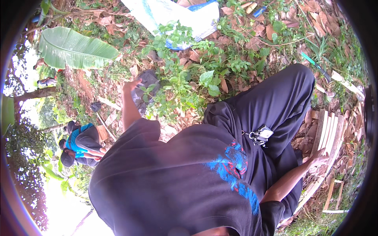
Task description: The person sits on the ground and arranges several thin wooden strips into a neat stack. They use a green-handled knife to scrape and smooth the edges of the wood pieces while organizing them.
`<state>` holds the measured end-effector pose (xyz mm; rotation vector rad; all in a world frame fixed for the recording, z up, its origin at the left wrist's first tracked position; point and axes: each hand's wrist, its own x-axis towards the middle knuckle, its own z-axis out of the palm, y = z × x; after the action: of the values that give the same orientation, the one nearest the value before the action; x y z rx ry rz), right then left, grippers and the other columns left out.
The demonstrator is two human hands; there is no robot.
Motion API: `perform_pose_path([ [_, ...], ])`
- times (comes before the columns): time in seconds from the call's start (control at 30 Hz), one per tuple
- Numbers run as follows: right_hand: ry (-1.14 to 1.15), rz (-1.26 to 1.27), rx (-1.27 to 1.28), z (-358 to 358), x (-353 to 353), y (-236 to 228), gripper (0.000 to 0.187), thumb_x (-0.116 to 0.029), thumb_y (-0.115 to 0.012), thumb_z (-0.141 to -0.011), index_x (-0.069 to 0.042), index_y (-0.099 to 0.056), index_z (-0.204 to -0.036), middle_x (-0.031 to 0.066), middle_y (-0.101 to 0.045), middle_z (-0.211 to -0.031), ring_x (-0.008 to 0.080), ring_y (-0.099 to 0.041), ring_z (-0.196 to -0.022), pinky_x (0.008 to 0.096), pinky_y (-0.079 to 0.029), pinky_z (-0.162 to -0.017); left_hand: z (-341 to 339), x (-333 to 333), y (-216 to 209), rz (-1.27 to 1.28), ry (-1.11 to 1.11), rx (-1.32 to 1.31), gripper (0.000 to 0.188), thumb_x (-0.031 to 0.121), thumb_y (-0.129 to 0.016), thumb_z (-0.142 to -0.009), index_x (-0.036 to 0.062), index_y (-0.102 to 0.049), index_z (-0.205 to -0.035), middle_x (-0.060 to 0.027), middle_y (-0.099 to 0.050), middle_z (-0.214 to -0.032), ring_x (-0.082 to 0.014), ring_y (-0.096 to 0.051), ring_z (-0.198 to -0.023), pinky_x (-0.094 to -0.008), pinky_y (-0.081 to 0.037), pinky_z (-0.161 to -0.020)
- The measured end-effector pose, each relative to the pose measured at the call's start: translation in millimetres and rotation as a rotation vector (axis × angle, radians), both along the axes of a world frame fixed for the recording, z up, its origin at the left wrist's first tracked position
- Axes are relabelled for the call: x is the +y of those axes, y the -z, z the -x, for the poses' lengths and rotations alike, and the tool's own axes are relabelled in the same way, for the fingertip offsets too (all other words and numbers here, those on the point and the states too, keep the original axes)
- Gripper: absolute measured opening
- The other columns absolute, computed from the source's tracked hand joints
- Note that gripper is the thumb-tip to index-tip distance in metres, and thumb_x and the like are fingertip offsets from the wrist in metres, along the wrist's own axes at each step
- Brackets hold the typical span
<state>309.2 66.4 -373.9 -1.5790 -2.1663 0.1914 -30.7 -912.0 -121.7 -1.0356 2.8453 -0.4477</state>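
Note:
My left arm reaches out at the upper left. My left hand (pixel 130 85) is beside a crumpled dark plastic bag (pixel 147 82) among leafy plants, one finger stretched toward it; whether they touch is unclear, and nothing shows in the hand. On the right, my right hand (pixel 318 158) grips the edge of a slatted wooden frame (pixel 327 131) made of pale strips, beside my bent leg. The far parts of its fingers are small and hard to make out. A ring of keys (pixel 260 136) hangs from my dark trousers.
A white and blue sack (pixel 177 17) lies ahead, with a blue-handled tool (pixel 260 11) near it. A green-handled tool (pixel 309 59) lies beyond my knee. Another small wooden frame (pixel 334 194) rests in the grass. People in blue and dark clothes (pixel 80 143) are at left, below a banana leaf (pixel 75 49).

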Motion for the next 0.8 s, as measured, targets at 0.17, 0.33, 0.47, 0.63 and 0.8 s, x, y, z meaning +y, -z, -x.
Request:
perform_pose_path([
  [0.17,-0.019,0.019,0.005,-6.2,3.2,4.2,0.067,-0.066,-0.049,-0.086,-0.005,-0.055,-0.111,0.0212,-0.052,-0.105,0.0362,-0.047,-0.103,0.0599,-0.041,-0.085,-38.6,-5.0,76.9,-0.005,-0.098,-0.084,0.025,0.029,-0.051,-0.09,0.0077,-0.064,-0.09,-0.0056,-0.064,-0.078,-0.0207,-0.063,-0.071,-0.0357,-0.047,-0.06],
  [0.33,-0.001,0.029,-0.062,-15.1,-9.1,-15.4,0.062,-0.064,-0.048,-0.087,-0.006,-0.058,-0.11,0.0179,-0.055,-0.105,0.0338,-0.05,-0.103,0.0572,-0.04,-0.086,-54.7,-7.0,118.6,0.041,-0.134,-0.12,0.022,0.027,-0.052,-0.089,0.008,-0.064,-0.089,-0.0062,-0.064,-0.079,-0.0213,-0.062,-0.073,-0.0362,-0.048,-0.062],
  [0.47,0.158,0.168,-0.07,-8.5,-20.8,-29.0,0.051,-0.055,-0.051,-0.089,-0.01,-0.058,-0.112,0.016,-0.057,-0.111,0.0327,-0.053,-0.105,0.0533,-0.042,-0.088,-57.3,-15.8,132.3,0.091,-0.141,-0.124,0.02,0.026,-0.054,-0.088,0.0083,-0.063,-0.088,-0.0066,-0.063,-0.08,-0.0218,-0.062,-0.076,-0.0365,-0.048,-0.063],
  [0.63,0.1,0.186,-0.086,-11.9,-15.8,-26.1,0.052,-0.055,-0.05,-0.09,-0.009,-0.058,-0.113,0.0159,-0.059,-0.109,0.0322,-0.055,-0.103,0.0521,-0.043,-0.089,-55.9,-18.2,135.0,0.182,-0.087,-0.131,0.017,0.024,-0.055,-0.087,0.0086,-0.063,-0.087,-0.0071,-0.063,-0.081,-0.0224,-0.061,-0.078,-0.037,-0.049,-0.065],
  [0.8,0.199,0.174,-0.069,-19.8,-6.7,-17.0,0.051,-0.056,-0.052,-0.088,-0.01,-0.06,-0.108,0.0127,-0.065,-0.101,0.03,-0.062,-0.091,0.0492,-0.044,-0.083,-47.9,-44.3,146.0,0.385,0.076,-0.11,0.015,0.022,-0.057,-0.086,0.009,-0.062,-0.086,-0.0076,-0.063,-0.082,-0.023,-0.061,-0.081,-0.0374,-0.049,-0.067],
])
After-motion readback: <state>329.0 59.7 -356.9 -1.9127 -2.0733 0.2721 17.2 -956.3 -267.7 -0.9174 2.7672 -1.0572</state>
